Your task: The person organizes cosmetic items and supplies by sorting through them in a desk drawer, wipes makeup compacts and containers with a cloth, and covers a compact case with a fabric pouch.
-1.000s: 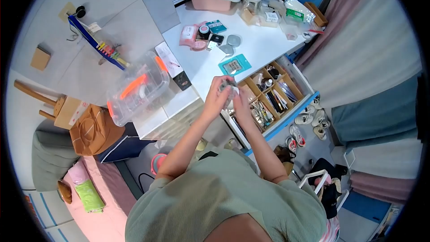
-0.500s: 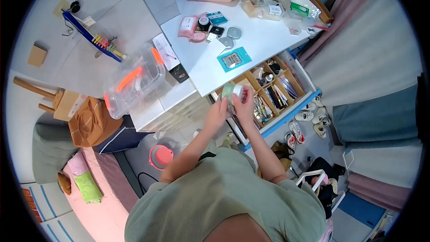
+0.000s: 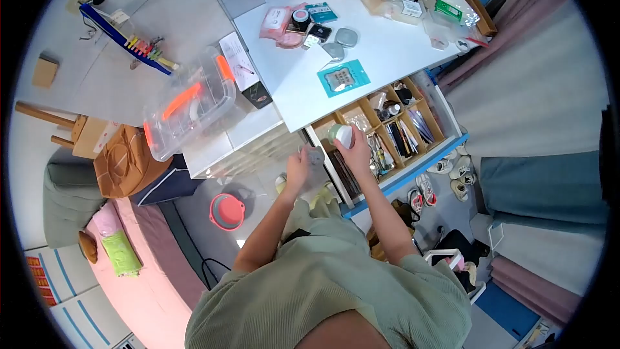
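The hands (image 3: 359, 157) hold a grey item (image 3: 314, 156) and a round tub (image 3: 340, 135).

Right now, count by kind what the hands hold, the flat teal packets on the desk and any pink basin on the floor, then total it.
Green-and-white container in the right hand: 1
Grey item in the left hand, too unclear to name: 1
Flat teal packets: 2
Pink basin: 1
Total: 5

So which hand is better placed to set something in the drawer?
Right hand, probably: it appears over the drawer, holding a round container; the left hand, with something grey, appears beside the drawer's left edge.
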`<state>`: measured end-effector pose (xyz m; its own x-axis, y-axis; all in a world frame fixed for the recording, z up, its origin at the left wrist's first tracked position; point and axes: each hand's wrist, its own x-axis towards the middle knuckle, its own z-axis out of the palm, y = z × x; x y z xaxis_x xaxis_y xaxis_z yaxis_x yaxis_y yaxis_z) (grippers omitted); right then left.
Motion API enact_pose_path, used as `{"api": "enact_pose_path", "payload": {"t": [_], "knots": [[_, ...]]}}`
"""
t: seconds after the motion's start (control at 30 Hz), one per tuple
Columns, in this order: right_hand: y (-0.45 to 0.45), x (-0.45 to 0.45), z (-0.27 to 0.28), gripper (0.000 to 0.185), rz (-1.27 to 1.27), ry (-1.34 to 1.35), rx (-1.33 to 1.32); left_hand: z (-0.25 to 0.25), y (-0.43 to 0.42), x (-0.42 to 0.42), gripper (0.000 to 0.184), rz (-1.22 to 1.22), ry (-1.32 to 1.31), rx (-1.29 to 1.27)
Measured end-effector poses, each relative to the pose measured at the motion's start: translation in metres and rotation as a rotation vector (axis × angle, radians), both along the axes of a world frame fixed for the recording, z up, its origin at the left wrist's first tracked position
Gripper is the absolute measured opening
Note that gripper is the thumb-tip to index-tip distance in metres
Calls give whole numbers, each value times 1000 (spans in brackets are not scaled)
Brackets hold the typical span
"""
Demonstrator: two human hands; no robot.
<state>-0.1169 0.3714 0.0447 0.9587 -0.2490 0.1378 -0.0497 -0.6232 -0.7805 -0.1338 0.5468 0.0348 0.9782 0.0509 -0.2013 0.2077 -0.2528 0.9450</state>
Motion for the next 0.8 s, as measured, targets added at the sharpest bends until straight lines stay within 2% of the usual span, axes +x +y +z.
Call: {"api": "enact_pose_path", "payload": {"t": [0.07,0.17,0.33,0.43,0.63,0.8], "knots": [[1,6,-14,62,31,47,22,-7,2,-2,34,4,47,5],[2,19,-36,63,146,-8,-118,-14,-4,1,27,-6,134,-17],[9,35,-55,63,287,180,-164,-44,-15,6,22,-11,198,0],[14,41,-61,63,326,303,-275,-46,-20,7,27,-92,177,160],[14,51,-73,65,391,450,-355,-47,-32,20,46,-371,425,303],[7,51,-91,57,516,537,-354,-47,-42,28,46,-406,456,439]]}}
